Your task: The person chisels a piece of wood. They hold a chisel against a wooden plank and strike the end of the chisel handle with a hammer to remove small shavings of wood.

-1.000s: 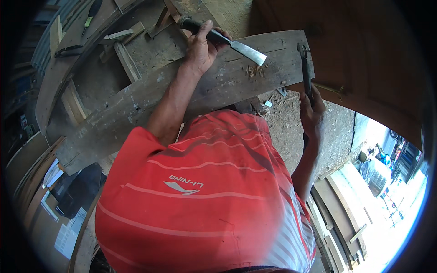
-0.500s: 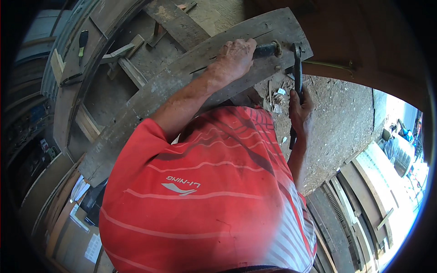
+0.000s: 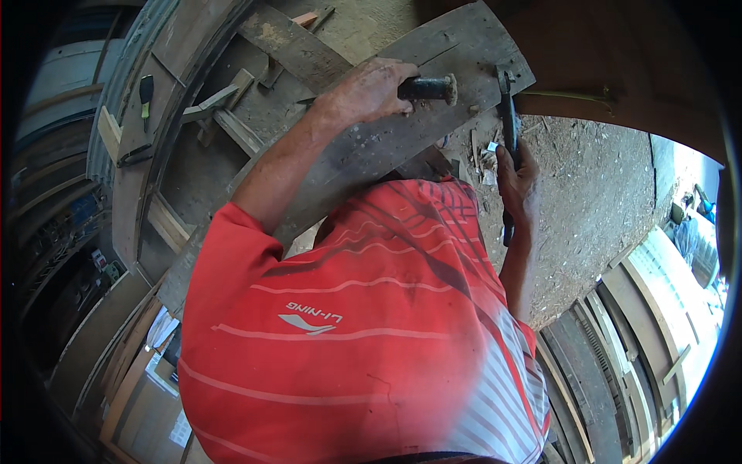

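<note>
A weathered grey wooden plank (image 3: 456, 54) slants across the work area from lower left to upper right. Over it, my left hand (image 3: 371, 89) is closed around a chisel with a thick black handle (image 3: 427, 89). The handle's worn, frayed butt faces right; a thin dark tip shows left of my wrist, and the rest of the blade is hidden. My right hand (image 3: 519, 182) grips the dark shaft of a hammer (image 3: 508, 116) beside the plank. The hammer's head is over the plank's right end, apart from the chisel.
At the left, a screwdriver (image 3: 146, 97) lies on a curved wooden piece (image 3: 124, 201). Wooden offcuts (image 3: 239, 131) sit behind my left arm. Wood chips litter the ground (image 3: 587, 201) at right. A large brown panel (image 3: 610, 62) stands far right, and stacked boards (image 3: 603, 379) lie lower right.
My left hand has shifted left along the plank with the chisel, widening the distance to the hammer. My right hand keeps its hold on the hammer. The whole view has shifted slightly.
</note>
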Demonstrator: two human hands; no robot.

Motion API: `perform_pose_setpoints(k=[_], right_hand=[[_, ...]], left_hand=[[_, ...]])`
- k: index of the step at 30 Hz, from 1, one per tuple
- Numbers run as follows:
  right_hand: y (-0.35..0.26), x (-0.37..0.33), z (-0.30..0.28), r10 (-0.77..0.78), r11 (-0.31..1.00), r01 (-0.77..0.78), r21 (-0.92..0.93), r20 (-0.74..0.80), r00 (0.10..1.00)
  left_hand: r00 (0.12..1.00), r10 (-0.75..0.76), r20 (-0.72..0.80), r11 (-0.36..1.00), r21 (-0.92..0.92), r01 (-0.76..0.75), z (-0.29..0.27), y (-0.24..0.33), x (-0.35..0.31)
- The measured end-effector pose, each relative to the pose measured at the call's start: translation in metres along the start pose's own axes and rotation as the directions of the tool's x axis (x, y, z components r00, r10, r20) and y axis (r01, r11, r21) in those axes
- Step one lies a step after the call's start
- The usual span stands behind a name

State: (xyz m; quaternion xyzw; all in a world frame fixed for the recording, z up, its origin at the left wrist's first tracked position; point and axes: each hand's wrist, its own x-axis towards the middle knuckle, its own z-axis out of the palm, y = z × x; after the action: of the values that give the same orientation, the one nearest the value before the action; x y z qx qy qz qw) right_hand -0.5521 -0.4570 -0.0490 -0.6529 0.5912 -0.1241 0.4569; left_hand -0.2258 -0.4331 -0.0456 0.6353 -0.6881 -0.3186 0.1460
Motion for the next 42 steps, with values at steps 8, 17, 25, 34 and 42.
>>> perform_pose_setpoints(k=[8, 17, 25, 34, 42], right_hand=[[0.002, 0.001, 0.000, 0.032, 0.999, -0.032, -0.037, 0.001, 0.999], [0.001, 0.000, 0.000, 0.092, 0.994, -0.095, 0.049, 0.058, 0.994], [0.007, 0.004, 0.000, 0.059, 0.994, -0.067, 0.082, 0.102, 0.993], [0.015, 0.002, 0.006, -0.059, 0.974, 0.049, 0.219, 0.039, 0.998], [0.003, -0.022, 0.015, 0.107, 0.875, -0.026, 0.483, -0.140, 0.984]], left_hand=[[0.986, 0.169, 0.003, 0.985, 0.026, -0.169, 0.002, -0.008, 0.034], [0.991, -0.032, -0.133, 0.999, 0.033, 0.036, -0.022, 0.003, 0.048], [0.956, -0.161, -0.243, 0.970, 0.138, 0.199, -0.008, -0.025, 0.026], [0.861, 0.398, -0.315, 0.886, -0.110, -0.450, 0.003, 0.090, -0.014], [0.670, 0.732, -0.125, 0.645, -0.192, -0.740, 0.060, 0.141, -0.006]])
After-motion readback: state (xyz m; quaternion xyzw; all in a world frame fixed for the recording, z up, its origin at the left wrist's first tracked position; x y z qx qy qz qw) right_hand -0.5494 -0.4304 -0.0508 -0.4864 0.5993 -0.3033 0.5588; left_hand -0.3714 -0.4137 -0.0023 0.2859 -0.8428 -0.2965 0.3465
